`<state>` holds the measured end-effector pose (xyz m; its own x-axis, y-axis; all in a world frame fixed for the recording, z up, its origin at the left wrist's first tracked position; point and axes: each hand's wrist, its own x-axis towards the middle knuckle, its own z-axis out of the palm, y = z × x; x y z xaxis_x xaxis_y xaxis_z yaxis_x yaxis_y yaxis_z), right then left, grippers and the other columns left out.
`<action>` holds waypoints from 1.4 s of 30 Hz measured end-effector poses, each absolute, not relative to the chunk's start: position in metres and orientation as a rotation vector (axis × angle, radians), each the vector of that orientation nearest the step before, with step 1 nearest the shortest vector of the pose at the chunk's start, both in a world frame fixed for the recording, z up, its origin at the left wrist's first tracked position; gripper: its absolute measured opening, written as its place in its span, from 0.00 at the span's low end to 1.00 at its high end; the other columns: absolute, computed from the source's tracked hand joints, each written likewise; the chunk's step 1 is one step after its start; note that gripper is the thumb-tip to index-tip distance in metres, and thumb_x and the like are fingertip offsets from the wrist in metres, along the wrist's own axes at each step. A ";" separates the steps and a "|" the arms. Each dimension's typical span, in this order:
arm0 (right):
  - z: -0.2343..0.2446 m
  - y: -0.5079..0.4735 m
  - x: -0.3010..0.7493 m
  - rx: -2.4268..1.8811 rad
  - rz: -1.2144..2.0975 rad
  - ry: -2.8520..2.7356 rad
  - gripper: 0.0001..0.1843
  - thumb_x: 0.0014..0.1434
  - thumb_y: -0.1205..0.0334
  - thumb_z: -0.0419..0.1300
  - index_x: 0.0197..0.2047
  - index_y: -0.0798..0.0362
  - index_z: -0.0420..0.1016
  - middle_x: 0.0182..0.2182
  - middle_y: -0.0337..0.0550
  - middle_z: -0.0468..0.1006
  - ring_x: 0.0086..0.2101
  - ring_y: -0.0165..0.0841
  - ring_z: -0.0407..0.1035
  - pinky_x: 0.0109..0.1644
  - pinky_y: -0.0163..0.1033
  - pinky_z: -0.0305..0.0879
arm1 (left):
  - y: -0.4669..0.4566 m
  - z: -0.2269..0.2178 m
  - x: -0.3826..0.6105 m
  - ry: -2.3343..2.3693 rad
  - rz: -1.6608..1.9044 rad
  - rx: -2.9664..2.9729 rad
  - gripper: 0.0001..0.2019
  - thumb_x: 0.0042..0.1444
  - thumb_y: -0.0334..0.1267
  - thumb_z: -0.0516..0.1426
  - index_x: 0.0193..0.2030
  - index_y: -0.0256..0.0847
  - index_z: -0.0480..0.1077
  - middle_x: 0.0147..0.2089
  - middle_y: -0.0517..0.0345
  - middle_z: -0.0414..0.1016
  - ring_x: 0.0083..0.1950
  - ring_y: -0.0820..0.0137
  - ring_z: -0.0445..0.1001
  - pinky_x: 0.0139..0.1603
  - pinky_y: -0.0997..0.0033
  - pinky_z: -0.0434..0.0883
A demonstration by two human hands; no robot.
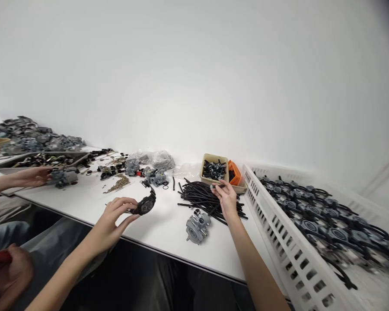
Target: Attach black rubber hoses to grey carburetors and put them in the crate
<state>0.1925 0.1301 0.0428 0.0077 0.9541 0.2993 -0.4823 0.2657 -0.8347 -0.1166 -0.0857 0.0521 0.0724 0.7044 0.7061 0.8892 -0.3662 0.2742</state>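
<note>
My left hand is closed round a black round part with a hose stub, held just above the white table. My right hand reaches over a pile of black hoses and pinches a small grey piece near the beige tray of black fittings. A grey metal carburetor lies on the table between my two hands.
A white slotted crate full of dark parts with hoses fills the right. An orange basket sits by the tray. Another person's hands hold a grey carburetor at the left, beside a grey tray and heaps of parts.
</note>
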 end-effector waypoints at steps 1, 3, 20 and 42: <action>0.042 0.130 0.193 -0.600 1.235 -1.019 0.23 0.41 0.61 0.71 0.41 0.54 0.71 0.30 0.40 0.80 0.27 0.31 0.75 0.37 0.38 0.75 | -0.073 0.044 -0.126 -1.657 -1.102 -2.142 0.07 0.58 0.41 0.55 0.42 0.44 0.69 0.46 0.51 0.72 0.49 0.62 0.69 0.47 0.63 0.66; 0.041 0.131 0.193 -0.606 1.238 -1.032 0.22 0.42 0.61 0.70 0.42 0.54 0.70 0.31 0.40 0.80 0.27 0.31 0.75 0.37 0.39 0.74 | -0.049 0.025 -0.144 -1.765 -0.943 -2.090 0.09 0.59 0.44 0.53 0.41 0.44 0.70 0.48 0.50 0.73 0.50 0.59 0.69 0.47 0.59 0.65; 0.056 0.103 0.184 -0.584 1.260 -1.416 0.12 0.45 0.58 0.69 0.32 0.53 0.75 0.28 0.42 0.81 0.32 0.34 0.76 0.35 0.35 0.72 | -0.012 0.021 -0.027 -1.802 -1.381 -2.872 0.44 0.47 0.46 0.63 0.68 0.46 0.46 0.69 0.41 0.51 0.67 0.54 0.56 0.62 0.51 0.60; 0.048 0.113 0.184 -0.452 1.376 -1.137 0.17 0.46 0.54 0.69 0.37 0.51 0.72 0.32 0.41 0.81 0.36 0.33 0.76 0.48 0.40 0.70 | 0.059 0.028 0.038 -1.962 -1.591 -2.196 0.34 0.38 0.57 0.63 0.50 0.42 0.63 0.46 0.50 0.76 0.46 0.55 0.75 0.46 0.58 0.71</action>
